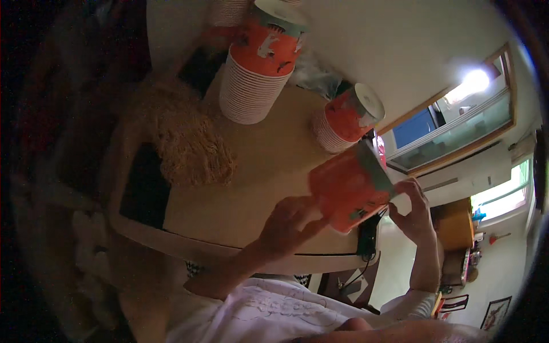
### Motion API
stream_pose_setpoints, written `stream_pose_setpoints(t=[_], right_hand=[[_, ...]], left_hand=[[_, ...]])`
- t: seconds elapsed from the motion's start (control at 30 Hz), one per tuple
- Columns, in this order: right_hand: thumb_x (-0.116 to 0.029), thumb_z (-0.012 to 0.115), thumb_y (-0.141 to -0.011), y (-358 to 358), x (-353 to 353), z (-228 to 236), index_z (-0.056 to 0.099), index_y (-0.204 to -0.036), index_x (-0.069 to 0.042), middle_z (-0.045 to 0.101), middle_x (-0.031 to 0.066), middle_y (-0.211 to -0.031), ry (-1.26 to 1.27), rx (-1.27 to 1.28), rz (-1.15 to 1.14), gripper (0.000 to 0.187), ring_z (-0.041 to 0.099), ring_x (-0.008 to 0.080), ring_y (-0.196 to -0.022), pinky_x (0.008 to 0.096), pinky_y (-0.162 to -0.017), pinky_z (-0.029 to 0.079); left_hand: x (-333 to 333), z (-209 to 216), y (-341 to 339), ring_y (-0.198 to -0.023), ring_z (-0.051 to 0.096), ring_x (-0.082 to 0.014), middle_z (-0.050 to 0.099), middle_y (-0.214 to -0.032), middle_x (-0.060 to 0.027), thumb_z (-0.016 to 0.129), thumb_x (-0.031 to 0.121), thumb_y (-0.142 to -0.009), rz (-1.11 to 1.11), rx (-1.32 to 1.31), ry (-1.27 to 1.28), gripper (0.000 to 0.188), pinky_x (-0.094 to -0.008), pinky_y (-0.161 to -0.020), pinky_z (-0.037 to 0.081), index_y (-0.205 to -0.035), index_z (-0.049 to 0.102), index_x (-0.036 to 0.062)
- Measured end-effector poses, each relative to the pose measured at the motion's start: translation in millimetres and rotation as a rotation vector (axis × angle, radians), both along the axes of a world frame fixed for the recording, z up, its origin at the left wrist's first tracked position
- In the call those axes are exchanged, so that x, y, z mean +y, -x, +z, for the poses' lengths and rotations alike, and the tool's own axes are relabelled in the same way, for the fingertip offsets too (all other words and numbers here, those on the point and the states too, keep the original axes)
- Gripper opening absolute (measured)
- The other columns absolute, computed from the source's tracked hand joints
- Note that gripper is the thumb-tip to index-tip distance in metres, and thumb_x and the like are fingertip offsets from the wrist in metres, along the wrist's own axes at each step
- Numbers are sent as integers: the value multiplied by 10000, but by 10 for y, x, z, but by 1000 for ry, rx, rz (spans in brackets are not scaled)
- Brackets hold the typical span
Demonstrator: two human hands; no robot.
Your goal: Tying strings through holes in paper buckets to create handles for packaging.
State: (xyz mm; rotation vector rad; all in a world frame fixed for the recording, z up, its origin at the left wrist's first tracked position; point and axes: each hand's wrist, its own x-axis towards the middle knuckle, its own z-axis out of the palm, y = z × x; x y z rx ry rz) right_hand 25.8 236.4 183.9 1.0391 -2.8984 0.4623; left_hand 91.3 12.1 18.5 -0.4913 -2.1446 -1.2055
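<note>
Over the table's near right part, I hold a tilted orange paper tub (346, 186) with a green band at its base. My left hand (289, 226) has its fingers at the tub's left side, with the thumb below. At the green base end, my right hand (413, 211) pinches the edge between thumb and fingers. Beyond it, a short stack of matching tubs (349, 117) stands upside down. Farther left rises a tall inverted stack (257, 68), its many white rims showing beneath the orange top tub.
A tan stringy bundle (197, 146) lies on the left of the table, partly over the brown board (269, 166). Another tub stack (229, 12) stands at the far edge beside the wall. Crumpled clear plastic (317, 77) sits between stacks. A black cord (366, 257) hangs at the near right corner.
</note>
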Motion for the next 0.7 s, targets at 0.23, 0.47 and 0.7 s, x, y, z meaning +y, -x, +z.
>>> stream_pose_setpoints(t=[0.23, 0.47, 0.7], right_hand=[[24, 555, -689, 420, 235, 292, 478, -1001, -33, 489, 147, -949, -179, 658, -108, 327, 471, 337, -930, 425, -830, 392], [21, 545, -710, 1205, 311, 339, 478, -1030, -23, 487, 152, -956, -160, 742, -36, 330, 474, 332, -920, 416, -817, 398], [30, 553, -697, 1604, 345, 265, 473, -1007, -8, 484, 161, -948, -145, 746, 26, 323, 476, 338, -911, 413, -821, 398]], left_hand=[[8, -721, 533, -1025, 477, -326, 456, -1170, -175, 577, 82, -746, 272, -113, 208, 395, -466, -866, 372, -1138, 539, 106], [-16, -1243, 596, -1012, 477, -307, 491, -1108, -160, 554, 81, -787, 312, -191, 152, 269, -425, -861, 393, -1055, 566, 62], [-41, -1207, 612, -1011, 479, -298, 515, -1056, -138, 548, 148, -814, 337, -232, 235, 168, -407, -860, 397, -926, 593, 32]])
